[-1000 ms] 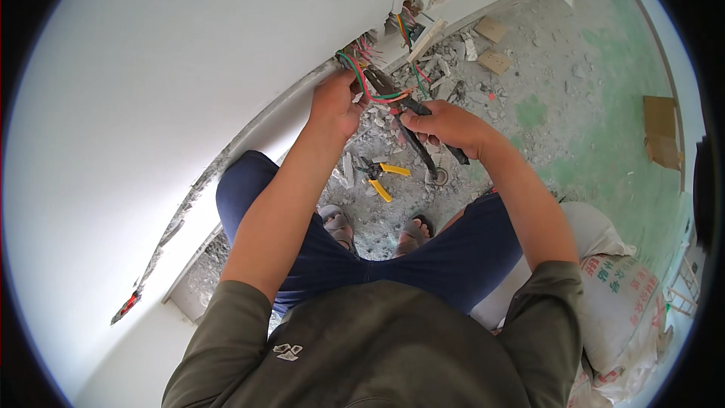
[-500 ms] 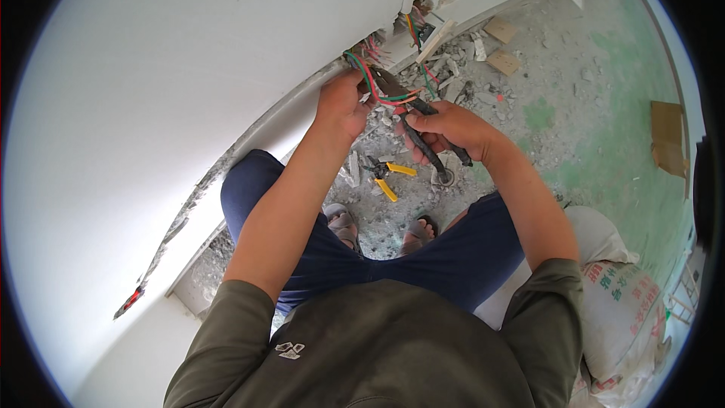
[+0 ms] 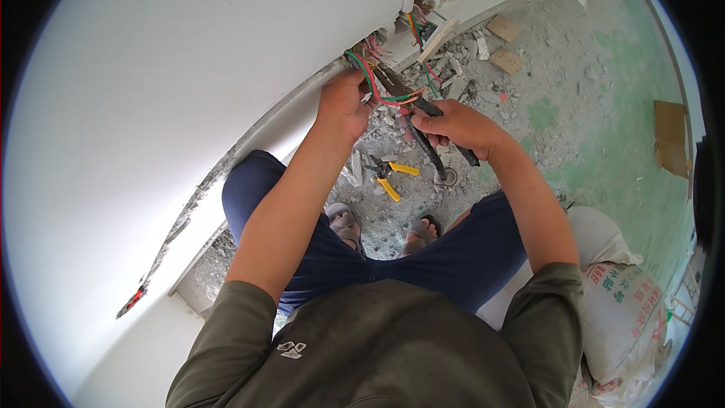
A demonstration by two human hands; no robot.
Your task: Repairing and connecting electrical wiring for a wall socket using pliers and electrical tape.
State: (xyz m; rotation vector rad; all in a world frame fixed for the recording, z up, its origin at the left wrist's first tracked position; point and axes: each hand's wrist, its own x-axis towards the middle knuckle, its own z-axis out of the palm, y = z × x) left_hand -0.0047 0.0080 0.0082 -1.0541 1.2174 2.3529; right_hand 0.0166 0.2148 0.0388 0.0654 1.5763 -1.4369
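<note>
At the broken wall opening, my left hand (image 3: 343, 109) is closed around a bunch of electrical wires (image 3: 365, 68), its fingertips partly hidden. Green and red strands loop out to the right, ending in bare copper tips. My right hand (image 3: 464, 130) grips large pliers (image 3: 428, 143) by their dark, tape-wrapped handles, which are spread apart. The jaws point up and left among the wires, just right of my left hand; whether they bite on a wire cannot be made out. Below, yellow-handled wire strippers (image 3: 394, 180) lie on the floor beside a small dark ring (image 3: 448, 177).
Rubble (image 3: 453, 68) litters the floor along the wall. More wires hang by a socket plate (image 3: 438, 39) further along. Square plates (image 3: 504, 60) lie beyond. White sacks (image 3: 619, 317) stand at my right, with cardboard (image 3: 671, 136) farther off.
The handles of the pliers have spread slightly wider, and my right hand's fingers have shifted on them. My left hand stays at the wires. The whole view moved a little.
</note>
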